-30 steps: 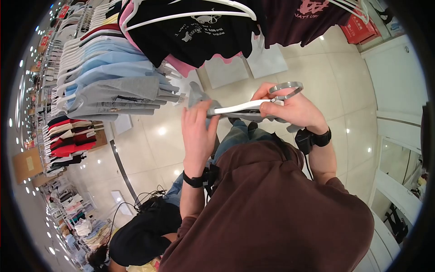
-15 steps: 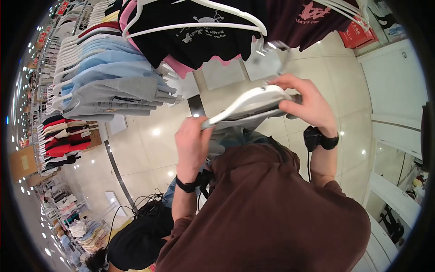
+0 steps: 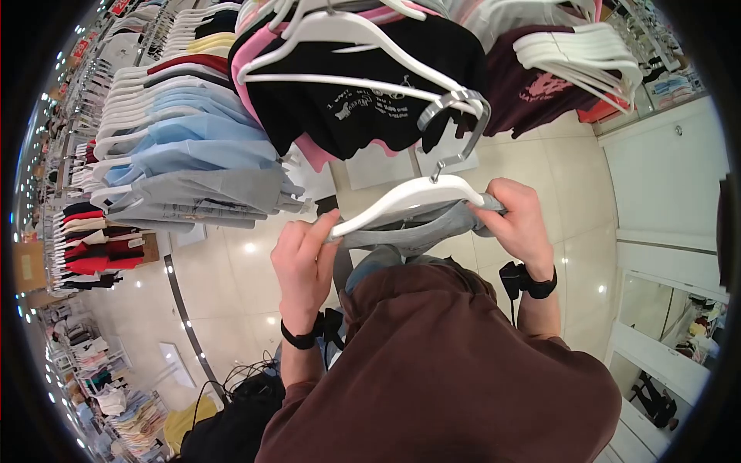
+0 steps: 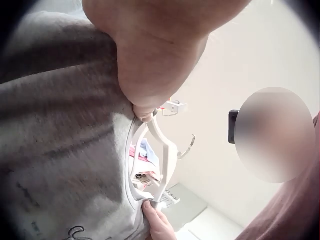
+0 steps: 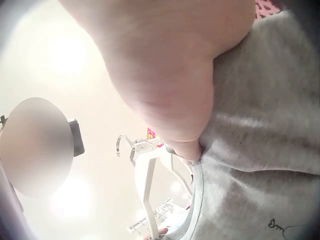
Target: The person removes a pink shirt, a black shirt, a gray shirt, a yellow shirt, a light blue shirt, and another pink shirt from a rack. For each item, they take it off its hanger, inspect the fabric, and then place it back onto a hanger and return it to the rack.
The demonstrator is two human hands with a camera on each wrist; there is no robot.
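Observation:
A white hanger with a metal hook carries a grey shirt in front of the person's body. The left hand pinches the shirt's neckline and the hanger at one shoulder. At the other shoulder the right hand grips the cloth and hanger between thumb and fingers. In the left wrist view the grey shirt hangs below the left hand, its neckline round the white hanger. The right wrist view has the right hand at the collar of the shirt.
Beyond the hands hang a black shirt on a white hanger and a dark maroon shirt. Light blue and grey shirts fill a rack at left. White cabinets stand at right, and another person in black is at lower left.
The hanger has turned from nearly edge-on to facing the head camera, its hook now upright. The right hand has moved from beside the hook to the shoulder; the left hand has shifted left and down.

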